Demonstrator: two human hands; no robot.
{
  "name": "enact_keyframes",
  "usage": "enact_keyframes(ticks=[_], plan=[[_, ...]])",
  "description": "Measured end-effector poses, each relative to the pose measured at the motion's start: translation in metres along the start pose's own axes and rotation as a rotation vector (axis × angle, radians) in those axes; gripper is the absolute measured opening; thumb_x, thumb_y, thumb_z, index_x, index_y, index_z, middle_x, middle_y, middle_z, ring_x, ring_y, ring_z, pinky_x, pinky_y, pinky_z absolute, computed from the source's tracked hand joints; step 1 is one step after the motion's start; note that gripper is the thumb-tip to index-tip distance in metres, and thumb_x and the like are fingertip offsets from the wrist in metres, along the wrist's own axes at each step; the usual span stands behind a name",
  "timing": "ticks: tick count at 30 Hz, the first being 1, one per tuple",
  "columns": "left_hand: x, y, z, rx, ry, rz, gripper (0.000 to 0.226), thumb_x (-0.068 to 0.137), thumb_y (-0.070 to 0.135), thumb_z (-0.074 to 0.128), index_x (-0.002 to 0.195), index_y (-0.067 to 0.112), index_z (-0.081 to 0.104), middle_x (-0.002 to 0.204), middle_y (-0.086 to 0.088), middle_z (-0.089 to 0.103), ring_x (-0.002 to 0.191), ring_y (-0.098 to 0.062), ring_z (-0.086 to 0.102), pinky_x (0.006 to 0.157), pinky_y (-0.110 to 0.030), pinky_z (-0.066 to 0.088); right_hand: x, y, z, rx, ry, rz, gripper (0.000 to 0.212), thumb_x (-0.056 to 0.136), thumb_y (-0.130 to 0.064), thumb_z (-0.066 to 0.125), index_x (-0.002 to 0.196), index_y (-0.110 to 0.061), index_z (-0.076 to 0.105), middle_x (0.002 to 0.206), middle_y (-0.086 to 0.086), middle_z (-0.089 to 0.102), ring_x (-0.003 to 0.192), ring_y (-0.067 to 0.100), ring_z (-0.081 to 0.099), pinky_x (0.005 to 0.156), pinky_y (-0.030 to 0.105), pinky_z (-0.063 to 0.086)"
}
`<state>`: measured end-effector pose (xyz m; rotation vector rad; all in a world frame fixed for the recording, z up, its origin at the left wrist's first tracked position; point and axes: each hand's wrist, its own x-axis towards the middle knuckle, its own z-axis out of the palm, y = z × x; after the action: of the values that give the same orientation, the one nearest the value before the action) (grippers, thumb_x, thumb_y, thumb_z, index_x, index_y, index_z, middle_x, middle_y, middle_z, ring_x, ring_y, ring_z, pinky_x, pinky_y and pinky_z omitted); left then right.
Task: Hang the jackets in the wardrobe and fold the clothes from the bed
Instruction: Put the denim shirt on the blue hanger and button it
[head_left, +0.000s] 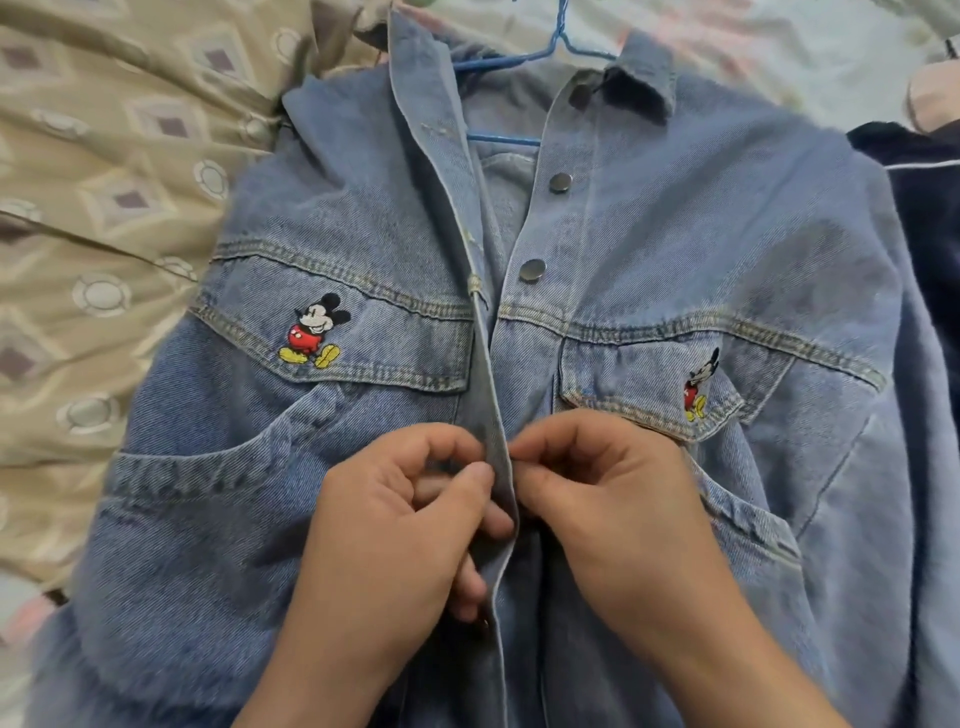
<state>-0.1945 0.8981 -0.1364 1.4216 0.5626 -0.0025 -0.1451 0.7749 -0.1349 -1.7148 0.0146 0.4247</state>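
The denim jacket (649, 223) lies front-up on the bed (104, 208), with a blue hanger (501, 139) already inside its shoulders. The left hand (395, 525) and right hand (608, 499) each pinch a front edge at the jacket's middle, apparently fastening a button. Hanging it in the wardrobe and the folding look not yet done.

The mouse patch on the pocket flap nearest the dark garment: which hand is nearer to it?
Right. The right hand pinches the front edge of the denim jacket just below that mouse patch, toward the middle. The left hand pinches the opposite edge, farther across the opening.
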Motion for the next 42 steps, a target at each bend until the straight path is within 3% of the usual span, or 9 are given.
enact_keyframes(ticks=[6, 13, 18, 21, 25, 30, 35, 37, 42], plan=[[0.002, -0.005, 0.005, 0.129, 0.013, 0.131, 0.028, 0.079, -0.002, 0.071, 0.074, 0.025, 0.068, 0.043, -0.007, 0.054, 0.034, -0.003, 0.039, 0.037, -0.010, 0.030, 0.003, 0.004, -0.007, 0.100, -0.108, 0.059, 0.015, 0.078, 0.006, 0.072, 0.077, -0.009, 0.076, 0.078, 0.015, 0.073, 0.075, 0.019, 0.063, 0.080, 0.049, 0.054], [0.003, -0.024, 0.010, 0.286, 0.068, 0.195, 0.027, 0.077, 0.002, 0.076, 0.078, 0.025, 0.061, 0.042, 0.004, 0.044, 0.036, -0.001, 0.030, 0.038, -0.010, 0.026, 0.000, 0.001, 0.003, 0.097, -0.042, 0.092, 0.026, 0.065, -0.042, 0.073, 0.073, -0.018, 0.077, 0.071, 0.008, 0.073, 0.072, 0.028, 0.070, 0.079, 0.055, 0.055], [0.002, -0.033, 0.011, 0.442, 0.127, 0.274, 0.022, 0.071, 0.022, 0.070, 0.085, 0.036, 0.060, 0.050, 0.000, 0.053, 0.038, 0.000, 0.036, 0.042, -0.011, 0.032, 0.001, 0.008, 0.008, 0.110, 0.070, 0.230, 0.012, 0.063, -0.028, 0.067, 0.063, -0.017, 0.073, 0.069, 0.014, 0.072, 0.068, 0.029, 0.068, 0.074, 0.049, 0.058], [0.001, -0.035, 0.011, 0.510, 0.107, 0.316, 0.020, 0.070, 0.028, 0.066, 0.087, 0.037, 0.059, 0.051, 0.006, 0.052, 0.040, 0.000, 0.037, 0.043, -0.014, 0.035, 0.001, 0.010, 0.010, 0.072, 0.110, 0.267, 0.010, 0.060, -0.025, 0.063, 0.060, -0.018, 0.069, 0.063, 0.012, 0.068, 0.063, 0.026, 0.062, 0.072, 0.056, 0.056], [-0.002, -0.033, 0.013, 0.441, 0.107, 0.348, 0.013, 0.077, 0.039, 0.060, 0.088, 0.031, 0.060, 0.050, 0.010, 0.054, 0.040, 0.001, 0.041, 0.045, -0.007, 0.033, 0.002, 0.013, 0.014, 0.086, 0.171, 0.288, 0.004, 0.059, -0.025, 0.063, 0.058, -0.022, 0.067, 0.060, 0.005, 0.063, 0.063, 0.023, 0.059, 0.068, 0.056, 0.055], [-0.002, -0.034, 0.016, 0.444, 0.174, 0.330, 0.017, 0.075, 0.027, 0.065, 0.088, 0.034, 0.057, 0.050, 0.011, 0.057, 0.041, 0.000, 0.046, 0.047, -0.010, 0.037, 0.003, 0.020, 0.013, 0.160, 0.212, 0.269, 0.025, 0.078, -0.002, 0.070, 0.064, -0.023, 0.068, 0.057, 0.000, 0.062, 0.059, 0.019, 0.056, 0.062, 0.040, 0.049], [0.000, -0.032, 0.016, 0.376, 0.179, 0.242, 0.016, 0.073, 0.029, 0.063, 0.085, 0.035, 0.054, 0.046, 0.006, 0.056, 0.037, -0.002, 0.043, 0.045, -0.015, 0.039, 0.002, 0.022, 0.014, 0.158, 0.196, 0.229, 0.021, 0.083, -0.001, 0.068, 0.069, -0.015, 0.063, 0.056, -0.002, 0.060, 0.056, 0.014, 0.053, 0.055, 0.031, 0.045], [0.001, -0.029, 0.015, 0.298, 0.161, 0.175, 0.012, 0.076, 0.029, 0.060, 0.085, 0.033, 0.053, 0.048, -0.001, 0.057, 0.037, -0.014, 0.047, 0.046, -0.022, 0.044, 0.002, 0.022, 0.014, 0.161, 0.169, 0.202, 0.020, 0.084, 0.000, 0.067, 0.071, -0.015, 0.063, 0.056, -0.004, 0.060, 0.054, 0.011, 0.052, 0.051, 0.025, 0.045], [0.008, -0.027, 0.010, 0.125, 0.076, -0.015, 0.014, 0.094, 0.010, 0.054, 0.082, 0.016, 0.056, 0.046, -0.005, 0.056, 0.032, -0.011, 0.042, 0.033, -0.017, 0.033, 0.002, 0.021, 0.010, 0.184, 0.078, 0.183, 0.012, 0.085, 0.001, 0.067, 0.085, -0.011, 0.066, 0.069, 0.002, 0.064, 0.064, 0.011, 0.053, 0.064, 0.031, 0.044]])
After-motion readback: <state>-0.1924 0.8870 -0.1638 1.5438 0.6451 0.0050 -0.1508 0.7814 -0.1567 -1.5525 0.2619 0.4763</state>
